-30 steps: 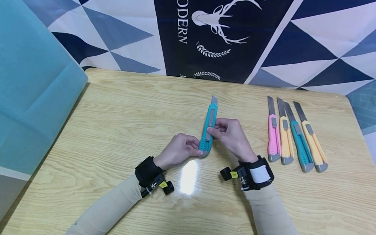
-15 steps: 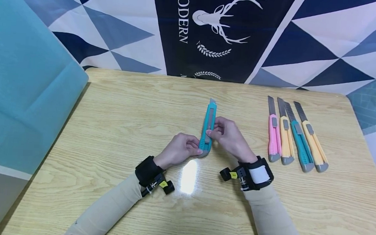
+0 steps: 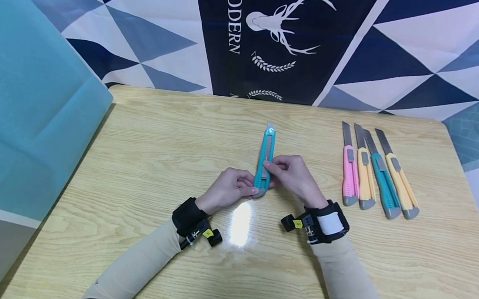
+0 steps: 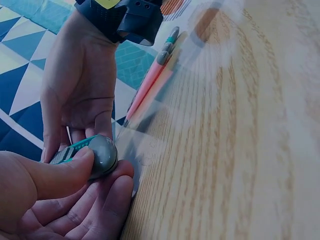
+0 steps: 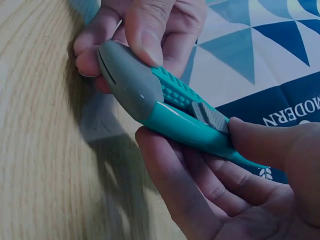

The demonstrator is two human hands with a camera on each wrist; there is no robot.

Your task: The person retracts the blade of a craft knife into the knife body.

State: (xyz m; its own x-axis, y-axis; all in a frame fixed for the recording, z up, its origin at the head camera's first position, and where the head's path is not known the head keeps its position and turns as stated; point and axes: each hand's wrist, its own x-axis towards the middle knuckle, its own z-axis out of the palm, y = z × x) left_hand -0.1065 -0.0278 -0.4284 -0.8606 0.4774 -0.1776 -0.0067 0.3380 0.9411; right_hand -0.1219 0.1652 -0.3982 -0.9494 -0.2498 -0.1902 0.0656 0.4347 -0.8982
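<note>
Both hands hold one teal utility knife (image 3: 264, 158), its tip pointing toward the back of the table. My left hand (image 3: 233, 189) pinches the grey end cap (image 4: 104, 156) between thumb and fingers. My right hand (image 3: 293, 175) has its thumb on the grey slider (image 5: 211, 119), with fingers curled under the body. Only a short bit of blade (image 3: 269, 125) shows past the knife's far end. To the right lie a pink utility knife (image 3: 350, 178), two yellow ones and another teal utility knife (image 3: 384, 187), all with long blades out.
The wooden table (image 3: 161, 139) ends at a patterned cloth (image 3: 160, 33) along the back. A light blue panel (image 3: 38, 98) stands at the left edge. Each wrist wears a black strap with a small camera, such as the right strap (image 3: 326, 222).
The held knife has straightened slightly. Its exposed blade looks shorter than one second ago. The right-hand fingers have shifted lower around the body, while the left hand has stayed at the end cap.
</note>
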